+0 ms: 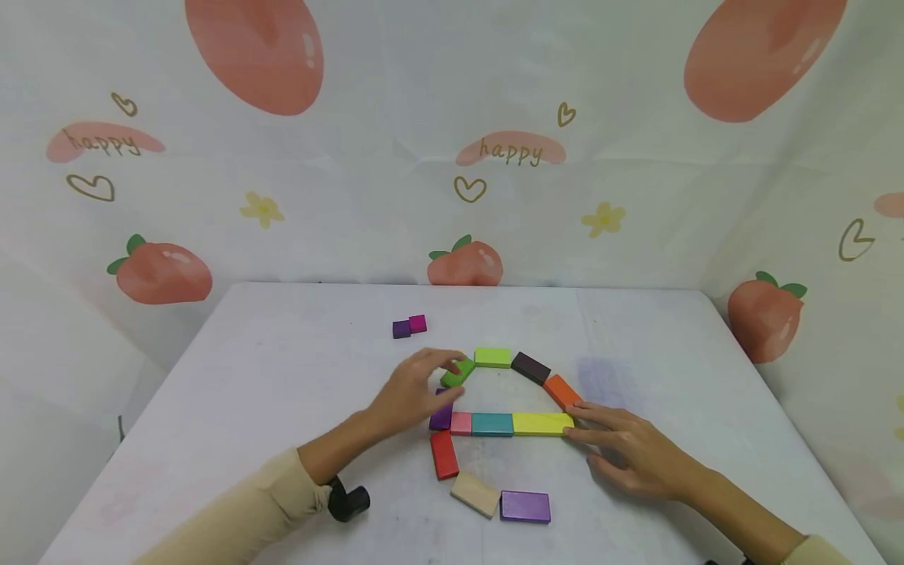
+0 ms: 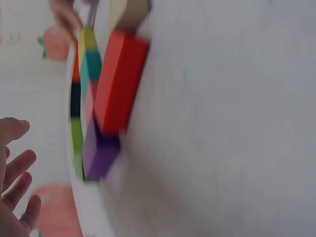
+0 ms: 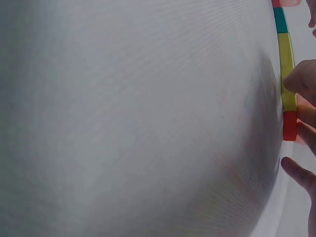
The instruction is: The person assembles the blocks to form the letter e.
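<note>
My left hand [image 1: 412,392] hovers at the left of the arrangement, its fingers spread above a green block [image 1: 459,373]. In the left wrist view those fingers [image 2: 19,165] stand apart from the blocks. Just below the green block lies a dark purple block [image 1: 441,412]. My right hand [image 1: 639,455] is at the right side, with outstretched fingers touching the orange block [image 1: 563,392] and the right end of the yellow block [image 1: 540,424]. A teal block [image 1: 492,424] and a pink block [image 1: 461,424] continue the yellow one's row leftward.
A light green block [image 1: 493,358] and a black block [image 1: 530,368] form the upper arc. Below are a red block [image 1: 444,455], a natural wood block [image 1: 475,494] and a purple block [image 1: 525,507]. Two small cubes [image 1: 410,326] lie farther back on the white table [image 1: 297,353].
</note>
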{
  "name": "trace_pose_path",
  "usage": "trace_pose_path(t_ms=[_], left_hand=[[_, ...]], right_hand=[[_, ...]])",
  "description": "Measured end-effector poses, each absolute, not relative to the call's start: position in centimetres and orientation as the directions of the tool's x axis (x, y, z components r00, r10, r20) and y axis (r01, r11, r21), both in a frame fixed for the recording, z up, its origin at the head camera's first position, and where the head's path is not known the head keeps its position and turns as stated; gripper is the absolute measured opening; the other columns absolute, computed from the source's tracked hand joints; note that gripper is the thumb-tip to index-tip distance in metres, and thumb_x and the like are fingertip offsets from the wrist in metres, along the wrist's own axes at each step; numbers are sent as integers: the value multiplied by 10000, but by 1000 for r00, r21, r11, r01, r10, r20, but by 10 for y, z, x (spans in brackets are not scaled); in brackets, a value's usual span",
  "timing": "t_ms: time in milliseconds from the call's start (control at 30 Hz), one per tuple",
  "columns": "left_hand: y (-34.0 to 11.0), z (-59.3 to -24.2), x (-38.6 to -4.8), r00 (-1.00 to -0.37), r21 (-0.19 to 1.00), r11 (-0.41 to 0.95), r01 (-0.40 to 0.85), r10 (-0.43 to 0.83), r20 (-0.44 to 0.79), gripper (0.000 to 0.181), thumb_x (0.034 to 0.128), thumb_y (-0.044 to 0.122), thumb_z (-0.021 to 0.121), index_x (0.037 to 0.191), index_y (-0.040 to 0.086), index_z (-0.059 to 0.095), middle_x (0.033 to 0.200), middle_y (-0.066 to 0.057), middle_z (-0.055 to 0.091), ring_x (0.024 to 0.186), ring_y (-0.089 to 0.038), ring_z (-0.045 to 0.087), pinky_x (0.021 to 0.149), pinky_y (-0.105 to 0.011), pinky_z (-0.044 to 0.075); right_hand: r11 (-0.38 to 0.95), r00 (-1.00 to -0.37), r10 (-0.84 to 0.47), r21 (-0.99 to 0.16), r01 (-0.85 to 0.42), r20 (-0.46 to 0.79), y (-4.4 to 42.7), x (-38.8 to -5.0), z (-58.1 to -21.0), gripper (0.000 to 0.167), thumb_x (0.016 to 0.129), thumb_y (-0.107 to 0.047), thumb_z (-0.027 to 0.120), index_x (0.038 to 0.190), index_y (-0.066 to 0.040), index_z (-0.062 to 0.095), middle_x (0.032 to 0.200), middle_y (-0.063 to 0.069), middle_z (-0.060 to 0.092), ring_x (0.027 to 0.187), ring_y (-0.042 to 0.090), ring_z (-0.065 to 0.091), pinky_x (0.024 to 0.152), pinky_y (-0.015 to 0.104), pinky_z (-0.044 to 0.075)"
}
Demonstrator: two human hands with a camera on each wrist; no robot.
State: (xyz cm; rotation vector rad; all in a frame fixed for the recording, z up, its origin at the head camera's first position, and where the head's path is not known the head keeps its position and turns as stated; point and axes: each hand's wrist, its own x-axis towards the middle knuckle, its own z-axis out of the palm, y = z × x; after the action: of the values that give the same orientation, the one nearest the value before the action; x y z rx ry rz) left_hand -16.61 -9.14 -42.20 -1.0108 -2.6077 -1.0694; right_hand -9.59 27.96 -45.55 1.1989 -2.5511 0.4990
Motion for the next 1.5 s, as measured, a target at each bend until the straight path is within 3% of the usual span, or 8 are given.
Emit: trace_pose_path(t_ms=[133, 267, 433, 700, 967, 1133, 1267, 1500], left_hand=[[-116, -421, -193, -813, 509, 634, 583, 446, 375, 555, 848, 147, 799, 1358, 91, 588, 1164, -70, 697, 1172, -249, 597, 961, -478, 516], [-140, -424, -214, -851, 467, 714, 522, 398, 342, 651, 840, 142, 804, 1426, 65, 531, 1297, -152, 629, 1238, -325, 556, 986, -523, 490], [-159, -429, -233, -894, 478, 757, 444, 336, 298, 696, 841, 122, 799, 1460, 57, 486, 1296, -181, 628, 1264, -355, 530, 1017, -565, 448], [-166, -437, -252, -929, 517, 772, 370, 299, 219, 721, 847, 81, 784, 1478, 19, 442, 1254, -196, 662, 1276, -424, 514, 1075, -591, 369], [-168, -440, -263, -957, 575, 766, 287, 259, 133, 734, 866, 68, 756, 1507, 43, 399, 1252, -184, 667, 1319, -447, 471, 1106, -607, 314], [-168, -441, -266, -965, 603, 755, 256, 238, 110, 722, 876, 55, 739, 1509, 43, 393, 1198, -192, 690, 1306, -445, 482, 1114, -603, 303], [-168, -441, -265, -966, 607, 753, 253, 232, 115, 707, 877, 62, 738, 1502, 43, 406, 1171, -191, 701, 1290, -442, 498, 1108, -601, 312], [-172, -440, -259, -969, 600, 760, 249, 198, 151, 681, 879, 79, 739, 1484, 48, 429, 1154, -186, 707, 1256, -448, 523, 1097, -605, 323]], right_hand=[[604, -621, -684, -181, -776, 383, 279, -96, -455, 536, 728, -135, 801, 1242, -258, 715, 1367, 13, 613, 1251, 234, 573, 1066, 180, 368], [606, -621, -687, -174, -776, 377, 279, -97, -455, 537, 726, -137, 802, 1242, -260, 716, 1364, 12, 616, 1251, 237, 574, 929, 384, 533], [606, -624, -688, -179, -775, 370, 279, -97, -455, 535, 725, -133, 801, 1240, -255, 718, 1364, 15, 617, 1251, 242, 575, 851, 497, 559], [611, -628, -680, -181, -771, 378, 280, -96, -456, 540, 724, -132, 805, 1241, -262, 716, 1369, 5, 611, 1250, 238, 576, 1031, 236, 436], [615, -631, -684, -175, -769, 366, 280, -96, -457, 542, 728, -140, 807, 1247, -264, 713, 1372, 2, 610, 1251, 231, 576, 875, 458, 555], [614, -627, -683, -171, -770, 375, 280, -96, -457, 547, 728, -142, 806, 1251, -269, 710, 1369, 8, 613, 1244, 231, 580, 973, 320, 504], [606, -622, -681, -179, -775, 385, 280, -96, -457, 544, 725, -135, 804, 1247, -261, 714, 1365, 13, 616, 1237, 240, 585, 1086, 151, 321], [605, -621, -682, -180, -776, 386, 280, -96, -456, 542, 723, -128, 801, 1243, -255, 716, 1364, 18, 616, 1243, 240, 581, 1097, 132, 283]])
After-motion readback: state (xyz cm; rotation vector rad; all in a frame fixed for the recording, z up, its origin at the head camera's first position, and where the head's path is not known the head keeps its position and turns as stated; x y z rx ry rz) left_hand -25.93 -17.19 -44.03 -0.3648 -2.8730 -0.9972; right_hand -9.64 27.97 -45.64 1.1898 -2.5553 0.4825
